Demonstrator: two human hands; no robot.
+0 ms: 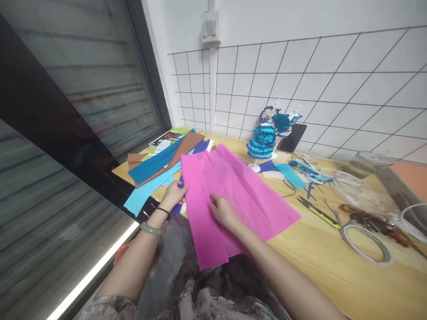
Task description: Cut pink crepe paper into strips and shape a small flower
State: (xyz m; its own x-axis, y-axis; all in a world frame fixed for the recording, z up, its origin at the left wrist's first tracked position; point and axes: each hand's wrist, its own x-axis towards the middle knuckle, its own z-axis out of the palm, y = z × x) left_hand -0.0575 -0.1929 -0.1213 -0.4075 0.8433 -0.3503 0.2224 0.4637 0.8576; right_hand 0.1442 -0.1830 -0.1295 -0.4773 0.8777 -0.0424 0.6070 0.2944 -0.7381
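Observation:
A large sheet of pink crepe paper (247,200) lies across the table's front edge, its left part folded over in a long strip. At its left edge is my left hand (174,194), fingers closed with the thumb at the paper's border. My right hand (223,210) is on top of the sheet near the fold, fingers curled and pinched against the paper. The sheet's lower end hangs past the table edge. Beside my left hand lie strips of light blue paper (140,195), dark blue paper (156,155) and brown paper (185,149).
Blue paper dress figures (262,142) stand near the wall beside a phone (292,138). To the right lie a yellow utility knife (322,214), a tape roll (347,242), paper scraps (290,175) and clear plastic (363,195). A wire grid (253,73) covers the wall.

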